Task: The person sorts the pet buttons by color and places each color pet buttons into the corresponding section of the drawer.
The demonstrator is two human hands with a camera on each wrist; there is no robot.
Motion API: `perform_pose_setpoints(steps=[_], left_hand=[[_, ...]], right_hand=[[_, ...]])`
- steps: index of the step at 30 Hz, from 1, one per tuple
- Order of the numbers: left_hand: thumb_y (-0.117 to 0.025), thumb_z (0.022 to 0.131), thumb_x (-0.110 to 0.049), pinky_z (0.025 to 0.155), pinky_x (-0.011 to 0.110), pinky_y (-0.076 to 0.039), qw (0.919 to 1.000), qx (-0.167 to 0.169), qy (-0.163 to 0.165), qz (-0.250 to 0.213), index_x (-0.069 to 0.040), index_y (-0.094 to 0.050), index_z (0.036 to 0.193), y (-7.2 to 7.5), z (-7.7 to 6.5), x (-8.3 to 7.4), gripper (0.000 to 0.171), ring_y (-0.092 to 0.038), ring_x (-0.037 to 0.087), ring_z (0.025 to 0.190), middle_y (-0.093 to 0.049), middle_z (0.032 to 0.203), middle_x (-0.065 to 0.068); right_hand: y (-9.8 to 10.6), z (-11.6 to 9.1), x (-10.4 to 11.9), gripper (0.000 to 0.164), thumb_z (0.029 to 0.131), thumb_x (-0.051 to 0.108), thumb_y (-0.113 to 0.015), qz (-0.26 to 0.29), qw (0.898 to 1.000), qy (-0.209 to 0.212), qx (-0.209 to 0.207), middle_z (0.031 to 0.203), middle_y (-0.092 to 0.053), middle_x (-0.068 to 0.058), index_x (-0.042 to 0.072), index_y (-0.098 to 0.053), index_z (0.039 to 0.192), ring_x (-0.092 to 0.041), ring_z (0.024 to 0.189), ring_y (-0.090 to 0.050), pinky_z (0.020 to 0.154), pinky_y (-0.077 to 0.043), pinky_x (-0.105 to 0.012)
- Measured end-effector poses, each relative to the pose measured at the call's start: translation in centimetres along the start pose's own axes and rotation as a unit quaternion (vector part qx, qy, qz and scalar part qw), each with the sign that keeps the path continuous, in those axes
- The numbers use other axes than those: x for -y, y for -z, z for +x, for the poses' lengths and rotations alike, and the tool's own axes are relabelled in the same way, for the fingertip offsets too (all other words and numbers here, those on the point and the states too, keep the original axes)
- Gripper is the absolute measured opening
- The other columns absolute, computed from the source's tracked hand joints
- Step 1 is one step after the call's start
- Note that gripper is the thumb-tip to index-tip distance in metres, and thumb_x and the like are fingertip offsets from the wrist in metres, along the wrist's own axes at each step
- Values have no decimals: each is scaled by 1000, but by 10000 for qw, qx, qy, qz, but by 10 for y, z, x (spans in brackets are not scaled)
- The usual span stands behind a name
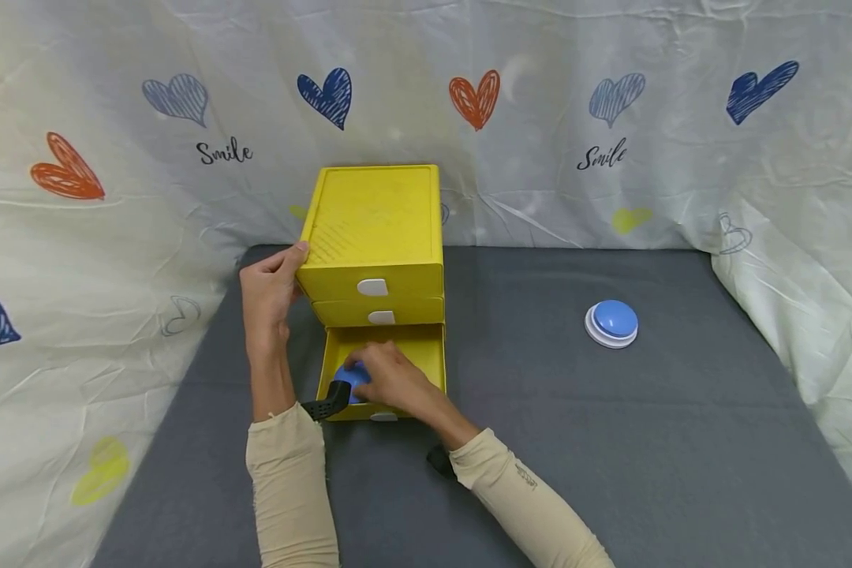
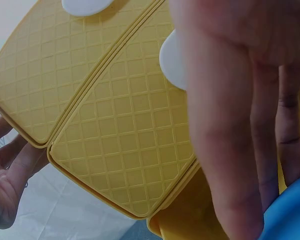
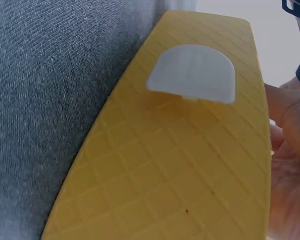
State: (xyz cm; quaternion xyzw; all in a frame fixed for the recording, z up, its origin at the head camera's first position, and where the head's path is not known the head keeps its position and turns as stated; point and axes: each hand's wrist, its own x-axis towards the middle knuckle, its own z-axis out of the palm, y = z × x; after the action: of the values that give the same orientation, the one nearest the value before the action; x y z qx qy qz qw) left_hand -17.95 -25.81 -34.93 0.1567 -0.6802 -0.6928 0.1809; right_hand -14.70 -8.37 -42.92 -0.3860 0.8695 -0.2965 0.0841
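Observation:
A small yellow drawer cabinet (image 1: pixel 369 221) has its two upper drawers closed and its bottom drawer (image 1: pixel 426 355) pulled out. My left hand (image 1: pixel 266 296) grips the cabinet's front left edge, thumb near the top corner. Inside the bottom drawer, my right hand (image 1: pixel 394 379) reaches down with its fingers bent around a blue domed push button (image 1: pixel 355 379). That button's blue top (image 2: pixel 292 215) shows beneath the right fingers (image 2: pixel 225 150) in the left wrist view. Its base is hidden. The right wrist view shows the waffle-patterned drawer front (image 3: pixel 165 165) with a white tab handle (image 3: pixel 195 72).
Another blue push button (image 1: pixel 615 318) on a white base stands at the right of the dark grey tabletop (image 1: pixel 539 442). Behind the cabinet hangs a pale curtain (image 1: pixel 525 181) printed with hearts. A black wrist-camera mount (image 1: pixel 334 401) juts across the drawer's left front corner.

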Motion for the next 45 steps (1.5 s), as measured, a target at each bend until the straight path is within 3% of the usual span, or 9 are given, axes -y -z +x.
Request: perform_pose_setpoints(steps=[3, 10, 19, 25, 37, 43, 45], left_hand=[[-75, 72, -40, 67, 25, -51, 10000, 19, 38, -6, -10, -75, 95, 0, 0, 0, 38, -59, 17, 77, -66, 95, 6], [-76, 71, -41, 72, 25, -52, 9999, -61, 99, -53, -11, -74, 99, 3, 1, -1, 41, -61, 18, 84, -65, 101, 7], [-76, 71, -41, 71, 25, -52, 9999, -85, 75, -41, -11, -74, 98, 5, 1, -2, 40, -61, 17, 81, -66, 97, 6], [-76, 71, -41, 69, 24, -52, 9999, -94, 91, -11, -11, -74, 98, 5, 0, -1, 40, -61, 17, 82, -66, 98, 6], [-76, 71, -41, 64, 21, -51, 9999, -156, -50, 46, -10, -74, 96, 2, 1, 0, 40, -59, 17, 75, -66, 92, 6], [-76, 71, -41, 65, 22, -51, 9999, -112, -7, 41, -10, -74, 97, 0, 2, 0, 40, -59, 17, 76, -65, 94, 6], [-76, 71, -42, 63, 22, -51, 9998, -117, -50, 122, -11, -74, 96, 0, 1, 0, 40, -58, 17, 74, -66, 91, 6]], right_hand=[[7, -6, -2, 31, 80, 16, -71, 383, 9992, -144, -29, 106, -63, 0, 11, -67, 111, -13, 87, -54, 69, -42, -18], [31, -31, -14, 31, 83, 19, -69, 972, 9933, -548, -302, 114, -61, 0, 14, -65, 113, -22, 103, -57, 77, -48, -23], [68, -67, -45, 31, 82, 21, -70, 1456, 9770, -1124, -1079, 113, -61, -4, 14, -65, 112, -22, 98, -59, 79, -50, -31], [91, -91, -66, 29, 82, 22, -71, 1606, 9610, -1616, -1567, 112, -61, -3, 17, -65, 110, -24, 100, -59, 81, -50, -37], [121, -131, -118, 34, 82, 22, -71, 860, 9367, -2519, -2276, 119, -57, -14, 10, -64, 113, -32, 109, -54, 84, -46, -47], [124, -142, -140, 37, 80, 15, -72, 28, 9100, -3158, -2686, 120, -51, -22, 2, -62, 114, -38, 113, -45, 93, -36, -51], [125, -145, -148, 39, 79, 12, -73, -201, 8981, -3315, -2883, 118, -52, -24, 0, -61, 114, -40, 107, -47, 90, -39, -51]])
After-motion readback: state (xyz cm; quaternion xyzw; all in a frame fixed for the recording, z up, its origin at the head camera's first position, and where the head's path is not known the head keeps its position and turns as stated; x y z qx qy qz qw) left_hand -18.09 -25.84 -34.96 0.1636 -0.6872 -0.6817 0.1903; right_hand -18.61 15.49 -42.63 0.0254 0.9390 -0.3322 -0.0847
